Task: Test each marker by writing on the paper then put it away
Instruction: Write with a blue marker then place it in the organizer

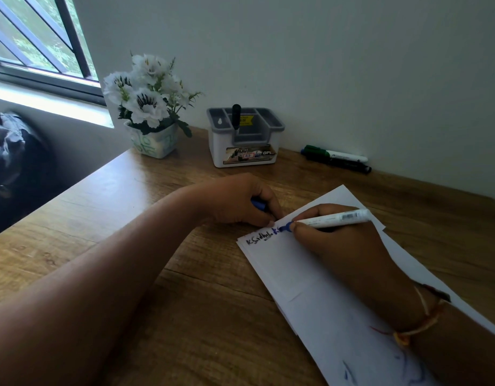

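My right hand [338, 243] grips a white marker with a blue tip [332, 219], the tip touching the white paper [305, 274] just right of black handwriting and fresh blue strokes. My left hand [240, 199] rests at the paper's top left corner, closed around a blue cap [258, 204]. A grey and white organizer [245, 151] stands at the back with one black marker [236, 115] upright in it. Two or three more markers [335, 158], one green-capped and one black, lie by the wall at the right.
A pot of white flowers [151, 107] stands left of the organizer. The wooden desk [129, 218] meets the wall behind and drops off at its left edge, where a dark bag [9, 154] sits below a window.
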Demonstrator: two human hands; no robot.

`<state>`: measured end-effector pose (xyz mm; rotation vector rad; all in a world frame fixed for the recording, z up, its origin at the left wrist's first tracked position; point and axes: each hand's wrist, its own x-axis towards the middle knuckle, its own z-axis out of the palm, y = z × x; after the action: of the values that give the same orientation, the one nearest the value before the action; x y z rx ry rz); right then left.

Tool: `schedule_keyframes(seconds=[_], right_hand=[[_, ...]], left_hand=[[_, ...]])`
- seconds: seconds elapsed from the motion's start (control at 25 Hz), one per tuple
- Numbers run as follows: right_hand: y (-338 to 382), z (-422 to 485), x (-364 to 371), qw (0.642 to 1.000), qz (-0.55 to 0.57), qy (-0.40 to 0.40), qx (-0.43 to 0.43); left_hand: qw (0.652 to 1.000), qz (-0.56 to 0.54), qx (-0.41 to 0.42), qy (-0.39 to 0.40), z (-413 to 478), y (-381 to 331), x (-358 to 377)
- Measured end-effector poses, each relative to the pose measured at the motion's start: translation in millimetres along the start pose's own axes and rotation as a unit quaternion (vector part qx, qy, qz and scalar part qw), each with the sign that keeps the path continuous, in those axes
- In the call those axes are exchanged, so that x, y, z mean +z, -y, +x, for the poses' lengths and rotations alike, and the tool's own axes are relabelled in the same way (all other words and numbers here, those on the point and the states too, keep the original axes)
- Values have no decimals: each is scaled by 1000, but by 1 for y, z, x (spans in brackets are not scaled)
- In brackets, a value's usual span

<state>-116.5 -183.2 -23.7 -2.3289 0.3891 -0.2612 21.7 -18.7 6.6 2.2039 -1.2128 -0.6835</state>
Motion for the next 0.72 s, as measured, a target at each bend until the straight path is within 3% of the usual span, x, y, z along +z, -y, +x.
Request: schedule_keyframes(seconds=[0.72], right_hand=[[1,-2,-4,1000,11,-7,13]], left_hand=[[1000,-10,-10,1,0,-2,1]])
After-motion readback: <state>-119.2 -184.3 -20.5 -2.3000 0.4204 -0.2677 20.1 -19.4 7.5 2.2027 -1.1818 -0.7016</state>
